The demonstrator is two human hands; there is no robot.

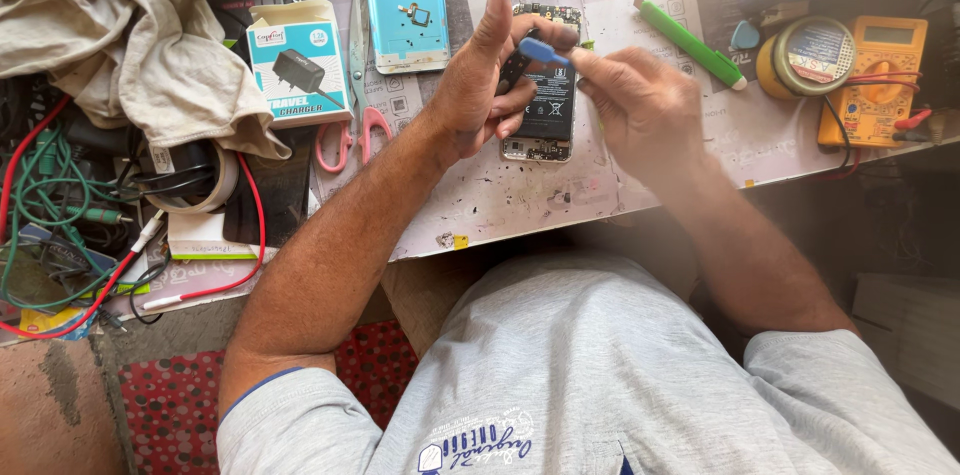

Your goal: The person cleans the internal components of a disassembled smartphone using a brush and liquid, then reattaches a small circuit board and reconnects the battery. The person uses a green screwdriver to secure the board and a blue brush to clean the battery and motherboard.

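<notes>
An opened phone (547, 110) with its black battery showing lies on the white work mat (480, 195). My left hand (480, 85) grips the phone's left edge, thumb up, fingers curled around it. My right hand (640, 105) pinches a small blue-handled tool (545, 51) and holds its tip over the phone's upper part. The phone's light blue back cover (404, 0) lies apart at the top of the mat.
Pink-handled scissors (352, 125) and a charger box (297, 60) lie to the left. A green utility knife (690, 40), a round solder tin (803, 57) and a yellow multimeter (875, 80) sit right. Cloth (120, 35) and tangled cables (60, 195) fill the left side.
</notes>
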